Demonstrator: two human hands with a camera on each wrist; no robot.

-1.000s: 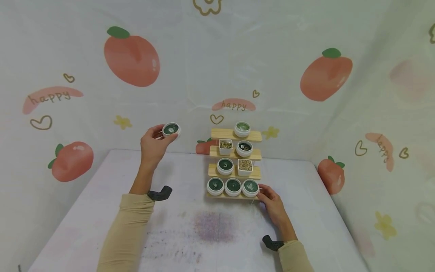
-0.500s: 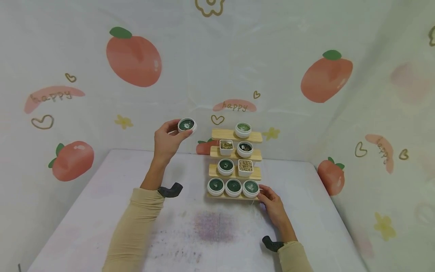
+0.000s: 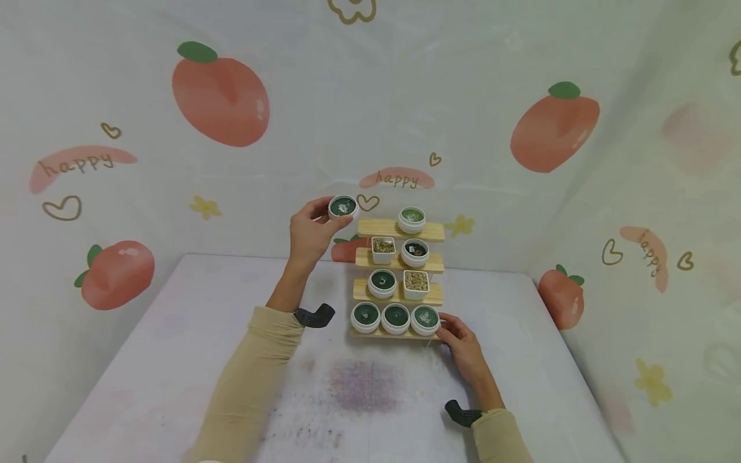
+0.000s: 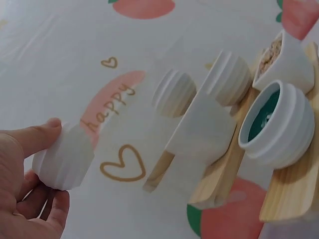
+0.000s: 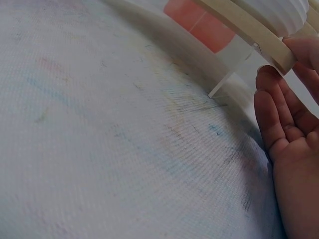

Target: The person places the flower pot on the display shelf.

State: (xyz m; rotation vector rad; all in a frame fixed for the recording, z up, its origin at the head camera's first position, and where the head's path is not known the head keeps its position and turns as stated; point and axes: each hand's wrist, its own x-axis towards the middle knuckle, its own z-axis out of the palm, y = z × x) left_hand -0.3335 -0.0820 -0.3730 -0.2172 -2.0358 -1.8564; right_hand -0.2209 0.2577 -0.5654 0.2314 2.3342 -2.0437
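Note:
My left hand [image 3: 309,231] holds a small round white pot [image 3: 343,207] with a dark green, white-flecked top, raised left of the highest step of a tiered wooden stand [image 3: 375,227]. In the left wrist view, thumb and fingers grip the ribbed side of this pot [image 4: 65,157]. At the right end of the lowest step [image 5: 269,47], my right hand [image 3: 465,350] pinches the board, thumb above and fingers curled below. Just beside the thumb is a white pot [image 3: 425,319] in a row of three. One round pot [image 3: 411,219] with a lighter green top occupies the highest step's right part.
The middle steps bear two round pots and two square white cups, one [image 3: 416,284] with tan bits, the other [image 3: 383,249] with greenish bits. A clear leg [image 5: 227,79] props the stand on the pale, stained table [image 3: 370,386]. A printed cloth [image 3: 324,96] hangs behind.
My left hand has carried its pot right and slightly upward, closer to the stand's highest step. The right hand stays at the lowest step's end.

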